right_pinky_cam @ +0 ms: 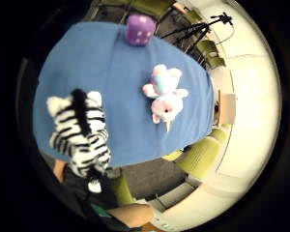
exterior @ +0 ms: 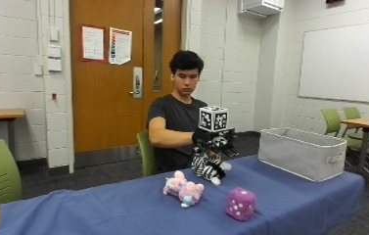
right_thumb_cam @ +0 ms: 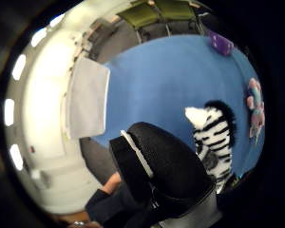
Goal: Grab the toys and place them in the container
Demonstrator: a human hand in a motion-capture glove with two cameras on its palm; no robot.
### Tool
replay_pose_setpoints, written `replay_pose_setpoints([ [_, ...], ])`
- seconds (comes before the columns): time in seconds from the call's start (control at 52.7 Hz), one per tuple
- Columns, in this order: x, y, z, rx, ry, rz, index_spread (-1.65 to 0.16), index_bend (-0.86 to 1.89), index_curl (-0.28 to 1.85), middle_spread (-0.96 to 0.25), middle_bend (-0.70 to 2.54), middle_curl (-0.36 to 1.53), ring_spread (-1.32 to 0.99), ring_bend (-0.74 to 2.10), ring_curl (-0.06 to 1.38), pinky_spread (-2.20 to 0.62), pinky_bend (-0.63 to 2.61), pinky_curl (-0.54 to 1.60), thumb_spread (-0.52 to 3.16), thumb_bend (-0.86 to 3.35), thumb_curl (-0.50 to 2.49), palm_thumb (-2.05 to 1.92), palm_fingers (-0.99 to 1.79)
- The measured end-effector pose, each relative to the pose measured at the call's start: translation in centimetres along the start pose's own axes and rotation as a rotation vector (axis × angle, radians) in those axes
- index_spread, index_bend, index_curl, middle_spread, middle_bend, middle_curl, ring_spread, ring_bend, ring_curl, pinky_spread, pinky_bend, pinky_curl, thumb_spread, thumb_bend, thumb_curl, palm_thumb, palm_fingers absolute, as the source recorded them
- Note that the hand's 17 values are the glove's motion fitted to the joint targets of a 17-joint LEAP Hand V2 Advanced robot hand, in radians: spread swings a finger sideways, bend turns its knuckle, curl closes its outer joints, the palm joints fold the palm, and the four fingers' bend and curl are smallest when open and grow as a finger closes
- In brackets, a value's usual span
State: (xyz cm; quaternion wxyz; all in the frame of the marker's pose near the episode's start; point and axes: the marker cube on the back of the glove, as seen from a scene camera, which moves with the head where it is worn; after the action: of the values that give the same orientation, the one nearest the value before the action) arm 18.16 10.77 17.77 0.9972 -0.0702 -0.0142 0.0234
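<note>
Blue table (exterior: pixel 288 205), right hand (exterior: pixel 211 138) raised, holding zebra (exterior: pixel 209 167)

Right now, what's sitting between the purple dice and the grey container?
Nothing: in the outside view, only bare blue tablecloth separates the purple dice from the grey container.

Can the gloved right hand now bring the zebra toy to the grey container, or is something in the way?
Probably yes. The right hand holds the zebra toy lifted above the blue table, and the grey container is open on top. Nothing stands between them; the pink unicorn toy and purple plush die lie nearer the front edge.
</note>
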Motion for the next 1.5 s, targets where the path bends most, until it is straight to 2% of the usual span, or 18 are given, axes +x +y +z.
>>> replay_pose_setpoints([
  [0.379,1.2,1.7,7.7,-0.167,0.039,-0.030,-0.26,0.22,0.40,-0.11,0.17,0.34,-0.30,0.16,0.24,-0.07,0.51,0.35,1.18,-0.05,0.09,-0.07,-0.01],
  [0.512,2.4,3.0,8.5,-0.163,0.017,-0.012,-0.29,0.25,0.42,-0.11,0.14,0.32,-0.25,0.13,0.21,-0.05,0.58,0.37,1.28,0.01,0.13,0.02,-0.08],
  [0.702,3.9,3.7,9.0,-0.143,-0.010,0.014,-0.34,0.35,0.45,-0.12,0.13,0.28,-0.22,0.17,0.20,-0.04,0.77,0.41,1.36,0.07,0.22,0.18,0.02],
  [0.797,3.9,4.3,9.2,-0.120,-0.013,0.014,-0.35,0.49,0.49,-0.14,0.11,0.26,-0.23,0.18,0.20,-0.07,0.81,0.41,1.37,0.10,0.25,0.26,0.13],
  [0.872,3.7,4.6,9.2,-0.101,0.001,0.011,-0.36,0.72,0.57,-0.15,0.13,0.24,-0.24,0.19,0.20,-0.10,0.77,0.40,1.37,0.13,0.28,0.33,0.27],
  [0.967,3.3,4.6,9.0,-0.079,0.031,-0.007,-0.34,0.79,0.61,-0.17,0.20,0.26,-0.27,0.27,0.22,-0.14,0.71,0.38,1.37,0.15,0.32,0.41,0.40],
  [1.119,3.2,4.4,8.5,-0.030,0.079,-0.056,-0.32,0.64,0.63,-0.25,0.41,0.34,-0.37,0.59,0.30,-0.23,0.64,0.34,1.32,0.19,0.40,0.54,0.78],
  [1.138,3.2,4.3,8.5,-0.025,0.082,-0.060,-0.32,0.63,0.63,-0.25,0.41,0.34,-0.38,0.59,0.29,-0.23,0.62,0.33,1.32,0.19,0.41,0.55,0.76],
  [1.271,3.5,3.8,8.5,-0.031,0.074,-0.063,-0.32,0.49,0.65,-0.33,0.56,0.41,-0.45,0.72,0.35,-0.35,0.75,0.36,1.18,0.18,0.49,0.62,1.06],
  [1.328,3.8,3.3,8.4,-0.053,0.063,-0.060,-0.32,0.47,0.67,-0.35,0.61,0.44,-0.47,0.77,0.38,-0.38,0.73,0.37,1.12,0.18,0.53,0.65,1.11],
  [1.347,3.8,3.1,8.4,-0.062,0.060,-0.058,-0.31,0.46,0.68,-0.36,0.57,0.43,-0.46,0.73,0.36,-0.37,0.76,0.38,1.12,0.17,0.53,0.64,1.00],
  [1.384,3.9,2.7,8.2,-0.082,0.054,-0.052,-0.32,0.47,0.71,-0.37,0.65,0.47,-0.48,0.81,0.40,-0.41,0.73,0.37,1.07,0.18,0.56,0.67,1.14],
  [1.498,3.9,1.5,7.0,-0.099,0.010,-0.033,-0.32,0.48,0.77,-0.39,0.71,0.51,-0.48,0.88,0.44,-0.44,0.74,0.37,0.97,0.17,0.63,0.68,1.16],
])
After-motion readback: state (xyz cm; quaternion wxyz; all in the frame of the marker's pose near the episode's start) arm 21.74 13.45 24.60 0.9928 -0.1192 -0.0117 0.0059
